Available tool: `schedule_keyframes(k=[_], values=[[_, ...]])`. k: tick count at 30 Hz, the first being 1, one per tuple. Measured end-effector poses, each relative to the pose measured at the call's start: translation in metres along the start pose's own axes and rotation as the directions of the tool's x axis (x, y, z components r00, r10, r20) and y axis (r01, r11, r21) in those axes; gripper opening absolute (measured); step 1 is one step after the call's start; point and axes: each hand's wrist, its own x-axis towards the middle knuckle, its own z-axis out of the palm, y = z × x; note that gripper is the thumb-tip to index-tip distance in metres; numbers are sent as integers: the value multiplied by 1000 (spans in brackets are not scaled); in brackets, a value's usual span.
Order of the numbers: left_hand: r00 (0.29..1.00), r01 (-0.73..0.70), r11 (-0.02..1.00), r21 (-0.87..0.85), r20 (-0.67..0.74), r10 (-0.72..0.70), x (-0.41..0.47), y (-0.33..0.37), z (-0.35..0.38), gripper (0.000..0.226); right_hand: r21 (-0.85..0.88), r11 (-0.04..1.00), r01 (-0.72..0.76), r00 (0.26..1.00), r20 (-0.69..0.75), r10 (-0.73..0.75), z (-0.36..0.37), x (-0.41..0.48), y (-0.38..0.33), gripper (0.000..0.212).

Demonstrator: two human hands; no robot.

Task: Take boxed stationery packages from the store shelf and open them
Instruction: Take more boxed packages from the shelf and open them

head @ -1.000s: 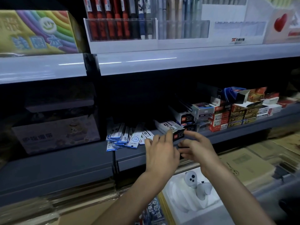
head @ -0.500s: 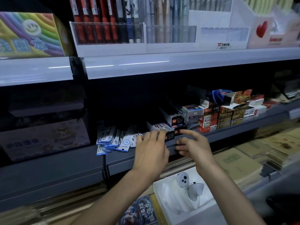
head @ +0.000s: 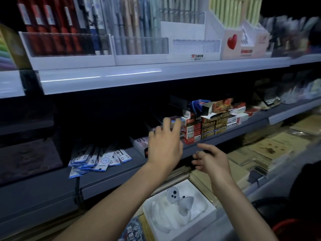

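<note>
A long white box (head: 139, 143) with small printed squares lies flat on a grey store shelf (head: 112, 174). Just right of it are neat stacks of small red and gold boxes (head: 208, 126), and one box on top (head: 211, 108) has its flap open. The aisle is dim. A white upper shelf (head: 104, 79) holds racks of pens (head: 69, 40), and flat blue-and-white packets (head: 99, 158) are fanned out on the grey shelf.

The left hand (head: 164, 146) reaches in over the shelf with fingers spread and nearly straight, gripping nothing. The white box sticks out from behind its left edge, and the stacks lie just past its fingertips to the right; whether they touch a box cannot be told. The right hand (head: 213, 160) hovers below the shelf edge, fingers loosely curled and empty, with the stacks above and beyond it.
</note>
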Motion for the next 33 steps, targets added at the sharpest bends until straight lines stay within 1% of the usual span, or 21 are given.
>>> schedule_keyframes(k=[1,3,6,9,12,15,18,20,25,28,30,33], values=[[999,49,998,-37,18,-48,3,6,2,48,9,1000,-4,1000,-6,4,-6,0,0,26],[995,95,992,-77,36,-93,7,16,7,47,29,999,-14,1000,-12,14,-17,-1,-1,24],[995,96,995,-34,18,-96,13,25,13,46,44,999,-23,999,-25,24,-29,0,-1,23],[996,42,998,41,-85,-38,23,31,13,50,56,998,-26,999,-34,28,-36,1,-2,23],[983,-33,998,53,-177,42,38,39,11,64,74,997,-27,999,-37,30,-41,1,-3,22],[977,-110,986,128,-167,131,51,47,12,81,86,996,-26,999,-40,29,-44,2,-6,20],[979,-129,979,155,-136,151,62,51,18,88,98,995,-26,999,-44,30,-48,3,-7,19],[980,-138,976,166,-118,158,67,53,21,86,102,994,-28,998,-46,33,-50,4,-7,19],[979,-132,973,192,-129,158,74,56,20,61,106,994,-38,998,-51,44,-53,5,-8,19],[972,-156,968,195,-146,186,75,53,15,54,107,994,-35,997,-64,42,-51,6,-9,18],[958,-195,964,182,-174,227,72,50,11,52,112,993,-30,997,-64,38,-48,6,-9,18],[919,-268,953,143,-257,297,58,42,0,47,151,988,-14,998,-58,23,-43,3,-13,15]])
